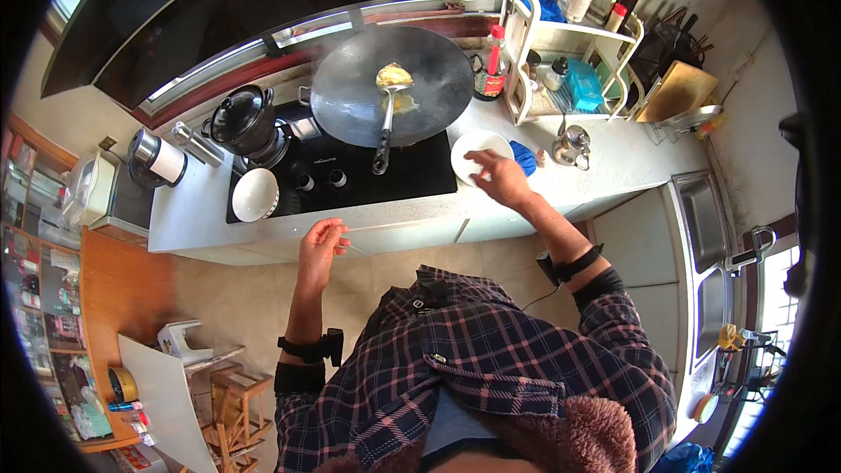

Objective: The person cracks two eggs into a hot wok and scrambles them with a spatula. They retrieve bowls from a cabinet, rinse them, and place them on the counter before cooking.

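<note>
My right hand (504, 179) reaches over a white bowl (462, 164) on the counter, its fingers apart. Whether a fingertip touches the bowl is hard to tell. My left hand (320, 246) hovers by the counter's front edge, fingers loosely bent, with no object visible in it. Behind both hands a large wok (341, 98) sits on the black cooktop (407, 171). A metal spatula (387, 119) rests in it unheld, a piece of fried egg (393, 74) on its blade. More egg (402, 104) lies on the wok's surface under the spatula.
A second white bowl (255, 194) and a black lidded pot (240, 117) stand left on the cooktop. Right of the wok are a red-capped sauce bottle (491, 69), a blue cloth or bag (523, 157), a metal pot (571, 144) and a shelf rack (522, 79). A sink (706, 223) lies far right.
</note>
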### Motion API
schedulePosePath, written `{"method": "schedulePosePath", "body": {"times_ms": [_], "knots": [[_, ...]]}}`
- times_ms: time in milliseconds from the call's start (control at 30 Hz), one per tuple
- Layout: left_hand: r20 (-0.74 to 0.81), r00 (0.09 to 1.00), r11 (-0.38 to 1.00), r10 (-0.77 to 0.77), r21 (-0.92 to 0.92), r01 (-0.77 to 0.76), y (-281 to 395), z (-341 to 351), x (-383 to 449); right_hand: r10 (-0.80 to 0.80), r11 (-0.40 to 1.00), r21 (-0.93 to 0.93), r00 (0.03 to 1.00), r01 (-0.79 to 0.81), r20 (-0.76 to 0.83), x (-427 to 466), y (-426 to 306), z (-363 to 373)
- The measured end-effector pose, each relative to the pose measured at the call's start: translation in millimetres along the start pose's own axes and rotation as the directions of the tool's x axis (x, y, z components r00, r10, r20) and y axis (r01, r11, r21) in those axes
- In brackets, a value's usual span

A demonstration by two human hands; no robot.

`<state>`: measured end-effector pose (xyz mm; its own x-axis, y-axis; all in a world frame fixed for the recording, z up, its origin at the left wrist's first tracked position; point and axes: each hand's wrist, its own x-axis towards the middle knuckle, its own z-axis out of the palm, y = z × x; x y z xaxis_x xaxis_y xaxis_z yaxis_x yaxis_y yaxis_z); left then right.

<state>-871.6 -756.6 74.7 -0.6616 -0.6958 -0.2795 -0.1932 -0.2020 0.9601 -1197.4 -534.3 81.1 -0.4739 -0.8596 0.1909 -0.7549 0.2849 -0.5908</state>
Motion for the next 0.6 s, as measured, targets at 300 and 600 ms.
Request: {"method": "schedulePosePath", "body": {"times_ms": [300, 600], "knots": [[-0.118, 0.993, 0.999, -0.012, -0.053, 0.006, -25.6, -95.0, -32.1, -0.085, 0.918, -0.345, 0.946, 0.197, 0.313, 78.8, -110.2, 56.6], [-0.318, 0.943, 0.972, -0.099, -0.233, 0.024, -77.6, -171.4, -75.0, 0.014, 0.890, -0.425, 0.922, 0.164, 0.387, 111.0, -122.6, 85.4]]}}
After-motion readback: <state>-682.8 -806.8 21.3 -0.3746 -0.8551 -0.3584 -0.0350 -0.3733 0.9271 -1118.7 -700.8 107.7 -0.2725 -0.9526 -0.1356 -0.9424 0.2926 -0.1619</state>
